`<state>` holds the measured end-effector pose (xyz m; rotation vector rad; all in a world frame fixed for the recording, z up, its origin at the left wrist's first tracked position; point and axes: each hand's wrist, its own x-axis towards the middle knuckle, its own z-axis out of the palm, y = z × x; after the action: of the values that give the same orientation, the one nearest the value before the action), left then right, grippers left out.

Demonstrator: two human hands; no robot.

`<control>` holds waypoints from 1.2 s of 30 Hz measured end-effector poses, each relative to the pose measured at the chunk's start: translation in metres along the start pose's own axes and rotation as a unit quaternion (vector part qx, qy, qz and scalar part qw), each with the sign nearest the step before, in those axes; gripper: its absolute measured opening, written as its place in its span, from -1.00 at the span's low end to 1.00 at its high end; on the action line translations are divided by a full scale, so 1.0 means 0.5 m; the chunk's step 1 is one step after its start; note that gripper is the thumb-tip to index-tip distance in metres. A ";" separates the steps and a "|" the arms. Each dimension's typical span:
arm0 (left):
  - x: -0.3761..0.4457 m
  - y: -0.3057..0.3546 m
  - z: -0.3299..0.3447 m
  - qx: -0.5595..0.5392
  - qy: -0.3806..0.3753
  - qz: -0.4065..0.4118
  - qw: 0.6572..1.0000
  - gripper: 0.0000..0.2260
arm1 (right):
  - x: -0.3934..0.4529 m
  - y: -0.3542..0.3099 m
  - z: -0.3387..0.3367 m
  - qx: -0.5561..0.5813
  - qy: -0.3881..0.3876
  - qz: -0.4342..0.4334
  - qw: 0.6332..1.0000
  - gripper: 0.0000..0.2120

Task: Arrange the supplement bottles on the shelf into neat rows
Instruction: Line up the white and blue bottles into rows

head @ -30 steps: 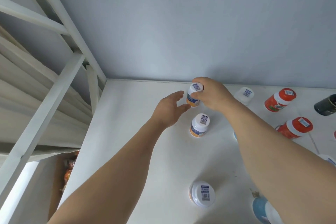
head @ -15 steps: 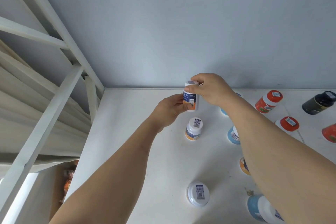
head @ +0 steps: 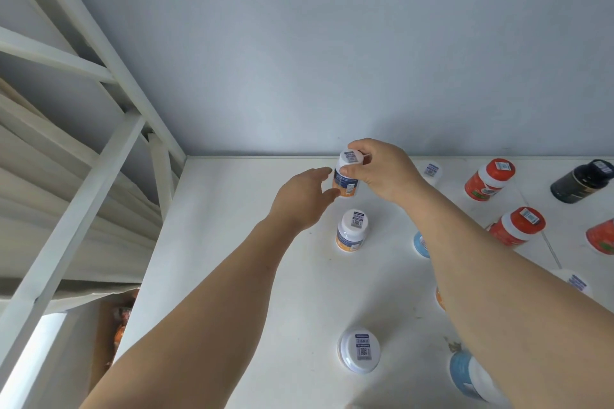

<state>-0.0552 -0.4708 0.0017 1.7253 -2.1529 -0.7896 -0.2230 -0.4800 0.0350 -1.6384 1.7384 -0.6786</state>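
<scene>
- Near the back wall, towards the left end of the white shelf board (head: 232,276): small white plastic supplement bottle with blue-and-orange label and white cap (head: 346,176), upright, pinched about cap and shoulder by right hand (head: 382,173).
- Just left of it: left hand (head: 304,199), fingers loosely extended, fingertips at lower label, curled round nothing.
- Directly in front, apart: second matching white-capped bottle (head: 352,231), upright.
- Further forward, same line: third white-capped bottle (head: 359,354), seen from above.
- Right of the forearm: two red-bodied bottles with white collars and red caps (head: 490,179) (head: 516,226), black bottle (head: 581,181), blue-labelled bottles (head: 470,375), scattered and well apart.
- Left portion of board bare up to its edge; white metal frame bars (head: 83,196) beyond.
- Behind: plain pale grey wall (head: 332,43).
</scene>
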 end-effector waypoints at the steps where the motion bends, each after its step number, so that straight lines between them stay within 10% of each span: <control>1: -0.004 -0.001 0.002 0.045 0.008 0.011 0.999 -0.58 | 0.001 0.009 0.009 -0.001 0.001 0.003 1.000 -0.63; 17: -0.100 0.027 -0.015 0.217 0.143 0.110 0.959 -0.72 | -0.103 -0.010 -0.013 -0.167 0.045 -0.093 0.980 -0.64; 36: -0.523 0.164 0.024 0.148 0.268 0.305 0.902 -0.83 | -0.614 -0.044 -0.085 -0.209 0.142 -0.136 0.958 -0.72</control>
<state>-0.0616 -0.2056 0.0707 1.0636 -2.2550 0.1715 -0.2371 -0.1790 0.1117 -2.1901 1.9782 -0.7362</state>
